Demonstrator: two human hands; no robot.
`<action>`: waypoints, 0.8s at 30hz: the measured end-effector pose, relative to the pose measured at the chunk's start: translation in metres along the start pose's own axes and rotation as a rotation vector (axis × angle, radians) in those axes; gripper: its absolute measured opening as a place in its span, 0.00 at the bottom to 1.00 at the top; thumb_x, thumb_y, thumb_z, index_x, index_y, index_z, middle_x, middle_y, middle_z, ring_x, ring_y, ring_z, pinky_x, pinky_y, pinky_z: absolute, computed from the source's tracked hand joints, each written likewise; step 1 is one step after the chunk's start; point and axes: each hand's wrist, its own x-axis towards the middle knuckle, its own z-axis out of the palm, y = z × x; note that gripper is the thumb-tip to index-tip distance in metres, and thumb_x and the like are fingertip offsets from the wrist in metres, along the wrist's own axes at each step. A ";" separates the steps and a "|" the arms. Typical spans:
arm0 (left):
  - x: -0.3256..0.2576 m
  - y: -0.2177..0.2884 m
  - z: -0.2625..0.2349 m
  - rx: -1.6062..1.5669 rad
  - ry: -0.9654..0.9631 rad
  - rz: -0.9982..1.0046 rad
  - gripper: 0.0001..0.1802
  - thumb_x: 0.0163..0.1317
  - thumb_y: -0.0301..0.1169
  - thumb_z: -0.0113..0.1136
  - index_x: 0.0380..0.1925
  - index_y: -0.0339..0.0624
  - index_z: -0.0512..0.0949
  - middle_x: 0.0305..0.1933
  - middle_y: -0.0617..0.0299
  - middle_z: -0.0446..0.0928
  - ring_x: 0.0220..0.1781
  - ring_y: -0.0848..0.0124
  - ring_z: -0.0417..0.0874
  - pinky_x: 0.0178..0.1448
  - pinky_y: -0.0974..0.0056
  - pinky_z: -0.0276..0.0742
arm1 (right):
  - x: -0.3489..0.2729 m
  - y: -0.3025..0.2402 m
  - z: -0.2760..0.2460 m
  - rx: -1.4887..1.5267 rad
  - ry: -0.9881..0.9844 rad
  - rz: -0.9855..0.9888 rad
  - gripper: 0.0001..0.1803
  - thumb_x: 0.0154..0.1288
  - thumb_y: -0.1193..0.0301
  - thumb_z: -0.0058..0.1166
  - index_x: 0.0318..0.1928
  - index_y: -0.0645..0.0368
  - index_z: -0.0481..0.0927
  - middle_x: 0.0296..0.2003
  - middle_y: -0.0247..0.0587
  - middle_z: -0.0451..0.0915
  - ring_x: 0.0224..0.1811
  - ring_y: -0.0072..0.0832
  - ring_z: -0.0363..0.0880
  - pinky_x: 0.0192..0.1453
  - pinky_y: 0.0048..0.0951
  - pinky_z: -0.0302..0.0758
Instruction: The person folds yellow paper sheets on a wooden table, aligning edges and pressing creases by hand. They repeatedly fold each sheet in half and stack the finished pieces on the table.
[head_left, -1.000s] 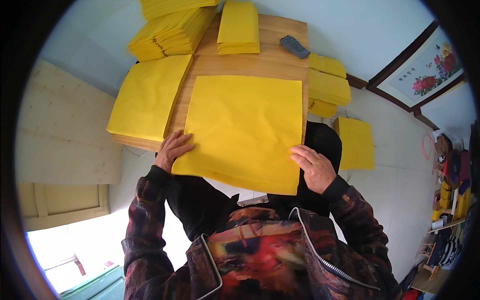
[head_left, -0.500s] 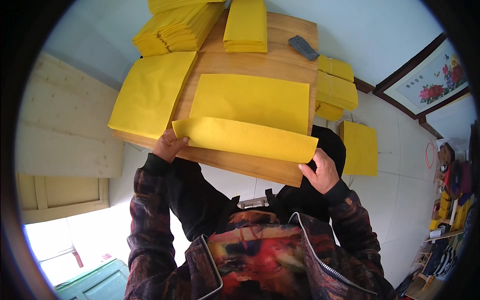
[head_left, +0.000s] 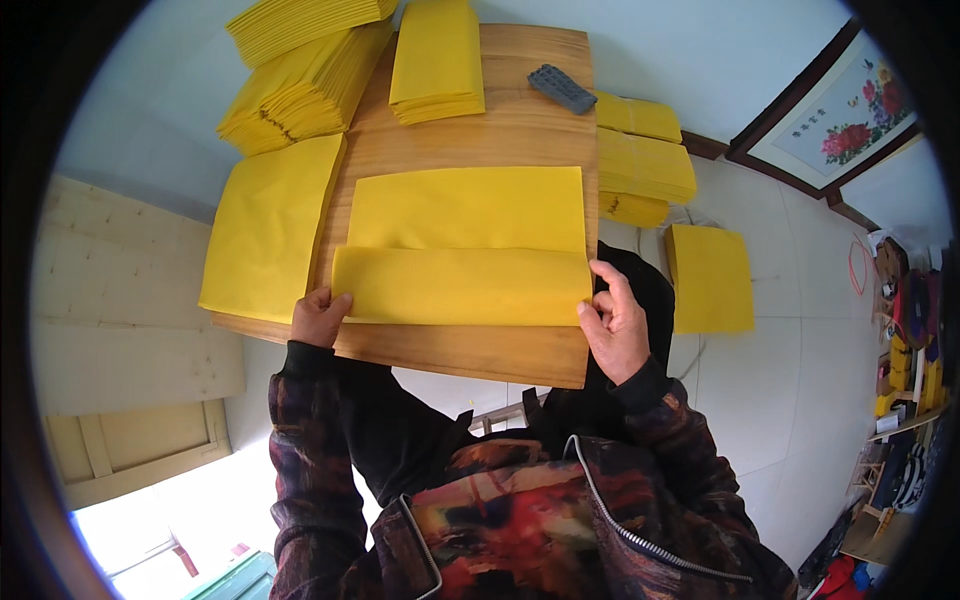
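A yellow paper-like sheet (head_left: 470,205) lies on the wooden table, its near part folded over as a broad flap (head_left: 460,287) with the crease toward me. At the flap's lower left corner, my left hand (head_left: 321,318) is closed, pinching the edge between thumb and fingers. My right hand (head_left: 618,328) grips the right edge, thumb on top near the corner and forefinger bent further up along the side. Left of the sheet, close to my left hand, lies a flat yellow pile (head_left: 272,225) of similar sheets.
Along the back of the wooden table (head_left: 460,355) stand a tall stack of folded yellow sheets (head_left: 300,85) and a smaller stack (head_left: 436,60). A grey ridged block (head_left: 562,88) lies at the far right corner. Beyond the right edge are bundled yellow stacks (head_left: 645,170) and another yellow pile (head_left: 710,280).
The flap, raised and slanting before, now lies flat on the sheet. My right hand has moved up along the right edge. The whole view has shifted slightly.
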 end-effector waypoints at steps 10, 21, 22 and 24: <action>-0.008 0.007 0.014 0.153 0.228 0.144 0.15 0.51 0.36 0.64 0.22 0.36 0.71 0.17 0.61 0.65 0.20 0.72 0.67 0.26 0.63 0.65 | 0.001 0.005 0.009 -0.041 0.069 -0.009 0.13 0.59 0.81 0.54 0.46 0.63 0.75 0.22 0.42 0.76 0.21 0.22 0.73 0.28 0.23 0.71; -0.017 0.029 0.019 0.180 0.265 0.011 0.15 0.49 0.37 0.63 0.25 0.34 0.76 0.19 0.54 0.73 0.23 0.61 0.76 0.30 0.59 0.71 | 0.003 0.003 0.009 -0.080 0.026 0.006 0.12 0.64 0.83 0.49 0.48 0.63 0.74 0.24 0.26 0.69 0.25 0.10 0.62 0.28 0.16 0.61; -0.017 0.029 0.018 0.189 0.263 0.012 0.15 0.49 0.37 0.63 0.27 0.35 0.77 0.19 0.54 0.74 0.24 0.61 0.77 0.30 0.59 0.71 | 0.003 0.003 0.009 -0.083 0.023 0.005 0.12 0.64 0.83 0.49 0.48 0.63 0.74 0.24 0.26 0.68 0.24 0.10 0.62 0.28 0.16 0.62; -0.016 0.027 0.019 0.224 0.251 -0.007 0.15 0.49 0.37 0.64 0.29 0.35 0.77 0.20 0.55 0.74 0.24 0.61 0.77 0.31 0.59 0.72 | 0.003 0.002 0.009 -0.079 0.022 0.017 0.12 0.64 0.83 0.49 0.47 0.63 0.75 0.24 0.26 0.68 0.24 0.10 0.62 0.28 0.16 0.62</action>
